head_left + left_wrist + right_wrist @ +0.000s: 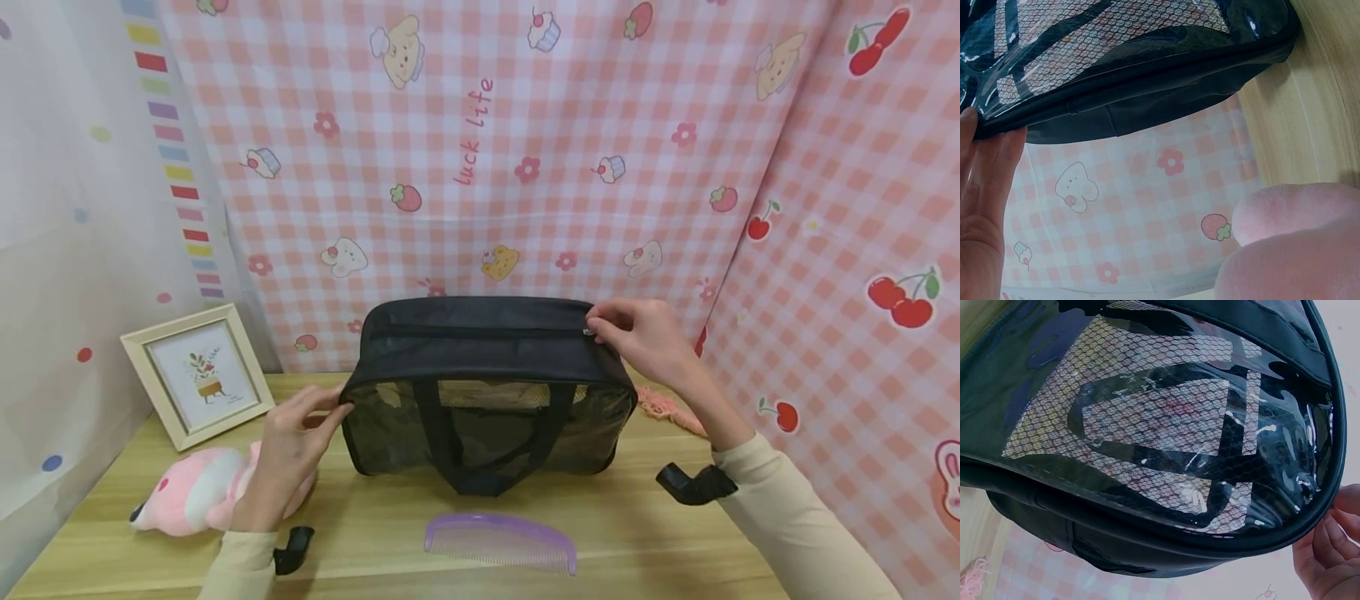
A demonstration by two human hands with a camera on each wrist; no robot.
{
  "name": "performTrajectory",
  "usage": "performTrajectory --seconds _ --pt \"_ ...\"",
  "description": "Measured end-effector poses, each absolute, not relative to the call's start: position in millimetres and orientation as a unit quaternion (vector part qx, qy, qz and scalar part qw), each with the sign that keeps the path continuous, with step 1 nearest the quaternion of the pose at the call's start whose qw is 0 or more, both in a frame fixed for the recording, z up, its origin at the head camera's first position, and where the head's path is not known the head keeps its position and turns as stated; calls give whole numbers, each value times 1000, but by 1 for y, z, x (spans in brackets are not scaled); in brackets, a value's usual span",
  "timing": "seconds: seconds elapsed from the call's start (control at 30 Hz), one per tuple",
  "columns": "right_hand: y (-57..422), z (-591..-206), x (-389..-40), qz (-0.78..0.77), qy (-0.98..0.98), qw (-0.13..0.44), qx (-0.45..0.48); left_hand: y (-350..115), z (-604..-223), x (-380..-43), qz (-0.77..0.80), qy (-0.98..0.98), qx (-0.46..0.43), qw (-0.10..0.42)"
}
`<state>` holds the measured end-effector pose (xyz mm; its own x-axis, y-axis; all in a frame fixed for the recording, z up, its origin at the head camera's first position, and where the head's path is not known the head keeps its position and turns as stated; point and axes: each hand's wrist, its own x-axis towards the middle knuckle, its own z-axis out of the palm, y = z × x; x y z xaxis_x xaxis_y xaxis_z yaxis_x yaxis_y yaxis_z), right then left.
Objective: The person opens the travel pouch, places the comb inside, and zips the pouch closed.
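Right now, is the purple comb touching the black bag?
Apart: the head view shows bare tabletop between the purple comb and the black bag, handle included.

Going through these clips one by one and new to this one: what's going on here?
A person's right hand pinches the zipper pull at the right end of the top zipper on a black bag; the left hand holds the bag's upper left front corner. The bag sits on a wooden table, with a purple comb in front and a pink plush toy and a picture frame to the left.
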<state>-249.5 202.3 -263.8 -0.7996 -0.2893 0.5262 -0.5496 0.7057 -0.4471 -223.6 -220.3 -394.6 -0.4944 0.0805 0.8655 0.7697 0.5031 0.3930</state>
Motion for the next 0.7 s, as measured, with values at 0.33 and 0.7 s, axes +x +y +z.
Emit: performTrajectory --seconds 0.33,0.7 --pt "194 -257 -250 301 -891 212 267 -222 -396 -224 -412 -761 -283 413" --pt "178 -251 -251 297 -895 195 269 -224 -396 -224 -412 -763 -285 409"
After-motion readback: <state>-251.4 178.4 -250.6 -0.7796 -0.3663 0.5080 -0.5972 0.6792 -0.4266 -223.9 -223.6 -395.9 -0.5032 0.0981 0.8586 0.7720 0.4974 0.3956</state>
